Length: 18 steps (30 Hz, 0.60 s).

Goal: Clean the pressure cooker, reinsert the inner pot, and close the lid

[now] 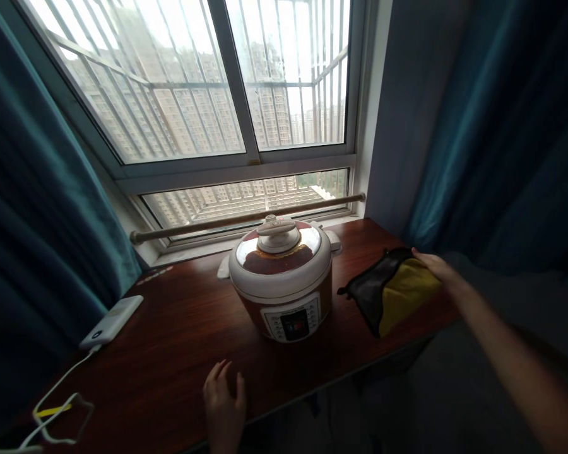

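An electric pressure cooker (279, 277) stands on the reddish-brown wooden table (180, 328), its lid on and its control panel facing me. To its right is a yellow and black zip pouch (392, 290). My right hand (435, 268) grips the pouch at its upper right edge; some of the fingers are hidden behind it. Whether the pouch rests on the table or hangs just above it, I cannot tell. Near the table's front edge, my left hand (224, 400) holds nothing, with its fingers apart and slightly bent. It is in front of the cooker and does not touch it.
A white power bank (113, 321) lies at the table's left, with a white cable (64, 381) plugged in. Beside the cable is a yellow strip (53, 411). Behind the table are a barred window (284, 82) and a horizontal rail (246, 218). Blue curtains (38, 157) hang on both sides.
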Available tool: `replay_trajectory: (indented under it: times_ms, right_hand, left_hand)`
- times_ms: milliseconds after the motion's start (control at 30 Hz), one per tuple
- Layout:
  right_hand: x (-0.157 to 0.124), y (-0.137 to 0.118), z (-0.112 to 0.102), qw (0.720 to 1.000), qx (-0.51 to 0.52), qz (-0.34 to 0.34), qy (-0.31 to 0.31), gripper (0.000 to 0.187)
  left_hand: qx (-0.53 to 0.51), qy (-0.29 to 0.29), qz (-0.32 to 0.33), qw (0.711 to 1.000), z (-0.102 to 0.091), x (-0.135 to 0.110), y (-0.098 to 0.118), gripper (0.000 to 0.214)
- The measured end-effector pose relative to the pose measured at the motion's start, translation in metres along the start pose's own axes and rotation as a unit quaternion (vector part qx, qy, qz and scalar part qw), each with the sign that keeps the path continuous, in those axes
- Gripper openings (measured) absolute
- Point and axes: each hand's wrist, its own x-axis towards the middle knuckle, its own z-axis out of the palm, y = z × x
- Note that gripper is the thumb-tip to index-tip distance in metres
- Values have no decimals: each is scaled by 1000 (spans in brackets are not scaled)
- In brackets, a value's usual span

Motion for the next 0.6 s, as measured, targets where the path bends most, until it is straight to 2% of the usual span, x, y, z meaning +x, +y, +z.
replay_trajectory:
  times_ms: [133, 233, 333, 467, 533, 600]
  right_hand:
    - [-13, 53, 1, 986, -165, -7, 31, 39]
    - [-26, 74, 6, 973, -224, -53, -3, 33]
    - [-37, 81, 19, 957, -257, -99, -92, 28]
    - [-48, 82, 47, 892, -335, -202, -227, 24]
    - [-51, 82, 59, 868, -365, -225, -252, 28]
    - [-50, 81, 67, 859, -381, -223, -260, 25]
  left_hand:
    - [1, -4, 1, 1000, 0, 0, 0, 33]
    - [-1, -11, 3, 1000, 1, -1, -1, 33]
    - [4, -14, 3, 1000, 2, -1, 0, 33]
    - [3, -13, 0, 1000, 1, 0, 2, 32]
    - [2, -12, 3, 1000, 1, 0, 3, 31]
    - [8, -10, 8, 1000, 0, 1, 3, 31]
